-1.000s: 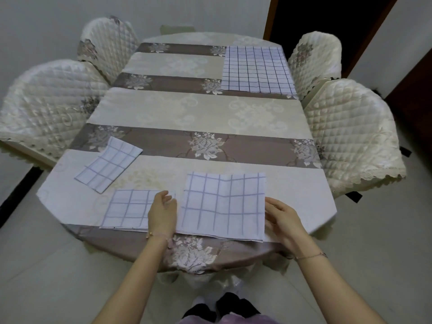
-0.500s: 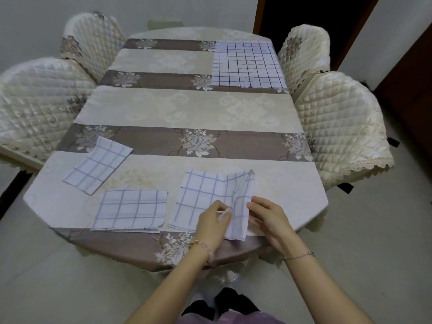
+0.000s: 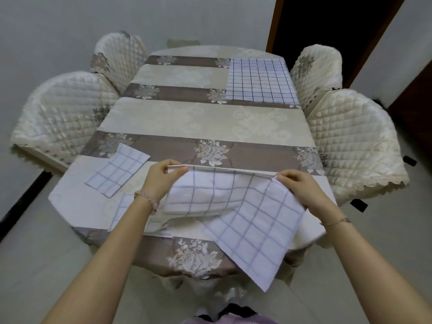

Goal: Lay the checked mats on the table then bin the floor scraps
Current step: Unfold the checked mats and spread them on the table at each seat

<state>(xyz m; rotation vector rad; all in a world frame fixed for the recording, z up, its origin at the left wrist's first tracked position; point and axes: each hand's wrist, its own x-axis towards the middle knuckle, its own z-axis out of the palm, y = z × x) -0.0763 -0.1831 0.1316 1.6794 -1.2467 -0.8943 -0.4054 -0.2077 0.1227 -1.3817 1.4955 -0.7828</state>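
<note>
Mat (image 3: 245, 220), flat & folded on the surface (image 3: 198, 127) 1 s ago, now hangs half-open over its near edge. L hand (image 3: 161, 181) & R hand (image 3: 301, 190) pinch its top corners w/ curled fingers. Prob. next: spread it flat.

- A white, grey-checked half-opened mat (image 3: 245, 220) is hanging by its top edge, pinched between the left hand (image 3: 161, 181) and the right hand (image 3: 297, 185). Its lower corner is drooping past the near edge of the table (image 3: 198, 127).
- A folded mat (image 3: 118, 173) is lying askew at the near left.
- A second folded mat (image 3: 121, 210) is showing beside the left forearm.
- An open mat (image 3: 259, 80) is lying flat at the far right.
</note>
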